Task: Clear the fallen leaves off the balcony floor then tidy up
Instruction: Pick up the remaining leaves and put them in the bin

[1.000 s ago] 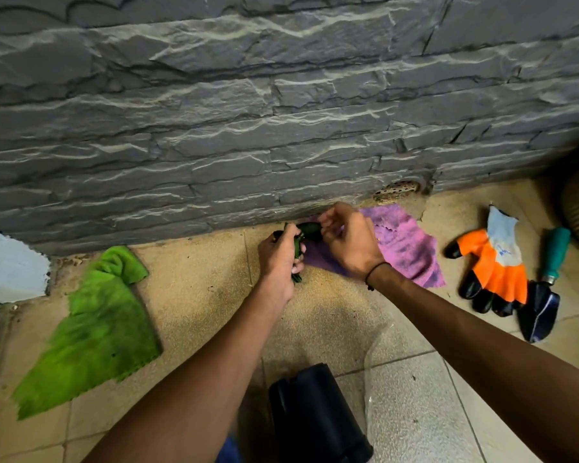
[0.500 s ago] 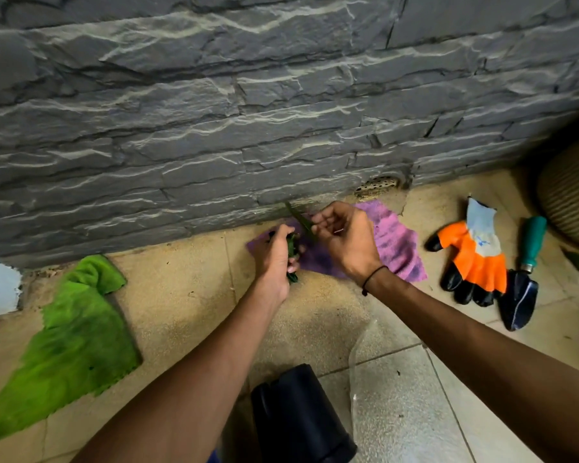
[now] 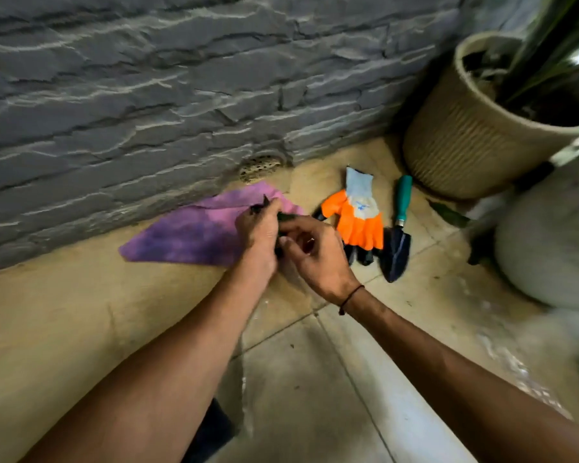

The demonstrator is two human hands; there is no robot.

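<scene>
As view swung right: plant pot (image 3: 462, 135) now visible.

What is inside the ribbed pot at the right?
The ribbed pot holds dark soil and a plant with long green leaves. Its near wall hides anything deeper.

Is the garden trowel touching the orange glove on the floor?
Cannot tell. In the head view the trowel blade lies right beside the glove and its dark fingertips, but blur and dark colours hide any contact or gap.
</scene>
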